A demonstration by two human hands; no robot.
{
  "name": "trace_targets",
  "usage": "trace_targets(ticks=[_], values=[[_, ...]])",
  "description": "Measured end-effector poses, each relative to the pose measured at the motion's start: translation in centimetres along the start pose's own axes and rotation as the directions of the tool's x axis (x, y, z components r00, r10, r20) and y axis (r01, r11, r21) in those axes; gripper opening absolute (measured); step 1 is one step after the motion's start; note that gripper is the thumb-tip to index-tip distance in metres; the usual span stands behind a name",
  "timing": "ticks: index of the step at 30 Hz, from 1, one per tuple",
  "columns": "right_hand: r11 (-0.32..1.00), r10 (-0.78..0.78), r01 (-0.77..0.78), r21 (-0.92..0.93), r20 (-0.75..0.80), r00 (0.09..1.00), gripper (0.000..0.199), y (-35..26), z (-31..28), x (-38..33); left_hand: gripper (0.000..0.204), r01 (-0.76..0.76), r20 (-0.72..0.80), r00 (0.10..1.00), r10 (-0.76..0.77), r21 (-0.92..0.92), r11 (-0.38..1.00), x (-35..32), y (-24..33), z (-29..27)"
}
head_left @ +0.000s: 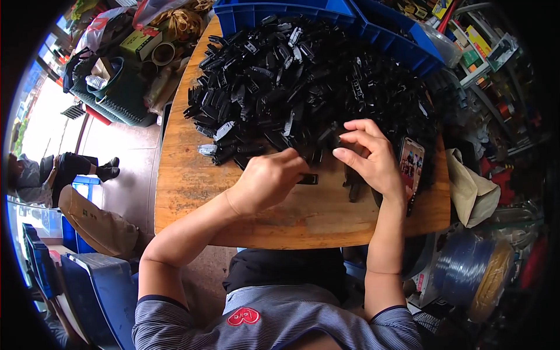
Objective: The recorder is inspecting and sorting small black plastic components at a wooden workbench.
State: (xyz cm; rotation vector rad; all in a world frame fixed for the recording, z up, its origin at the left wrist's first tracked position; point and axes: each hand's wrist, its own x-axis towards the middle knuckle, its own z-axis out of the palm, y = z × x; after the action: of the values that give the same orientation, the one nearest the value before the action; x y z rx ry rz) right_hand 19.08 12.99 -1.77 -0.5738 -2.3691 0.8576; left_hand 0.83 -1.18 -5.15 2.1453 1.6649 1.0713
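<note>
A large heap of small black plastic parts covers the far side of the wooden table. My left hand is closed, its fingers curled down at the near edge of the heap. A flat, oblong black part shows at its fingertips, mostly hidden by the hand. To the right, my right hand is raised with thumb and fingers bent toward each other. A small dark plastic piece shows at those fingertips, blurred against the heap. Several parts in the heap have greyish, shiny faces.
Blue plastic bins stand behind the heap. Beside my right wrist a phone with a lit screen leans among the parts. Spools and a beige cloth bag lie right of the table. Another person is off to the left.
</note>
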Motion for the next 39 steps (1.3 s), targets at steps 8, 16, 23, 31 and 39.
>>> trace_targets(ticks=[8, 16, 23, 31, 39], values=[[0.557, 0.348, -0.254, 0.791, 0.055, 0.936, 0.043, -1.9, 0.1, -0.5, 0.018, 0.422, 0.4, 0.821, -0.407, -0.906, -0.038, 1.1, -0.8, -1.8], [0.2, 0.236, -0.215, 0.956, 0.166, 0.958, 0.022, -2.1, 3.3, -1.3, 0.026, 0.423, 0.375, 0.875, -0.306, -0.9, 0.104, 0.8, 0.1, -0.5], [0.272, 0.267, -0.159, 0.949, 0.084, 0.96, 0.013, -2.0, 4.6, -1.5, 0.026, 0.34, 0.22, 0.908, -0.356, -0.884, 0.321, 0.5, 0.3, -0.4], [0.254, 0.225, -0.419, 0.872, 0.368, 0.902, 0.018, -1.4, 3.9, -1.6, 0.027, 0.128, -0.042, 0.981, -0.187, -0.581, 0.804, 0.5, 0.4, -1.5], [0.306, 0.268, -0.353, 0.884, 0.276, 0.923, 0.03, -2.8, 5.2, -1.8, 0.025, 0.223, 0.085, 0.971, -0.224, -0.665, 0.713, 0.7, 0.6, -1.9]])
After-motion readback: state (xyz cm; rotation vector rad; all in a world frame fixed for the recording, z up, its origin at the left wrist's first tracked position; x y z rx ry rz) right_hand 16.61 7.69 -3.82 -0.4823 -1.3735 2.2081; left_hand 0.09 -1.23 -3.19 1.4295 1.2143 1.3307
